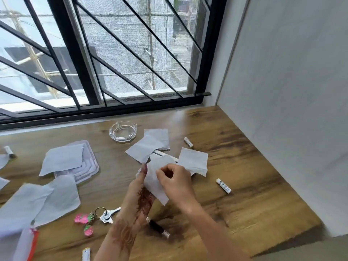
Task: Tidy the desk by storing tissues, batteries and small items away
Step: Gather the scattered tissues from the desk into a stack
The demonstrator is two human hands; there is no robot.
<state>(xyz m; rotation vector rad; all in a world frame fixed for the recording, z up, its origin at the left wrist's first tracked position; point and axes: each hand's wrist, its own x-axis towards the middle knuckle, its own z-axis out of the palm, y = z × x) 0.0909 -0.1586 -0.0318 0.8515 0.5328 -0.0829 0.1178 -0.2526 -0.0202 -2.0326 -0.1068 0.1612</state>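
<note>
A thin, creased white tissue [152, 183] is pinched above the wood-grain counter [244, 185] by the right hand [176, 182]; the left hand [140, 189] is laid against it, its grip impossible to tell. Beyond, a cylindrical battery [223, 185] and a faceted glass ashtray [123, 131] are seen.

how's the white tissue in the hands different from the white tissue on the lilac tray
The white tissue in the hands is lifted off the wooden desk, pinched by the left hand and right hand; the other white tissue lies untouched on the lilac tray. The held one is bent and creased; the tray one is spread nearly flat. Both are thin, white, roughly square sheets.
</note>
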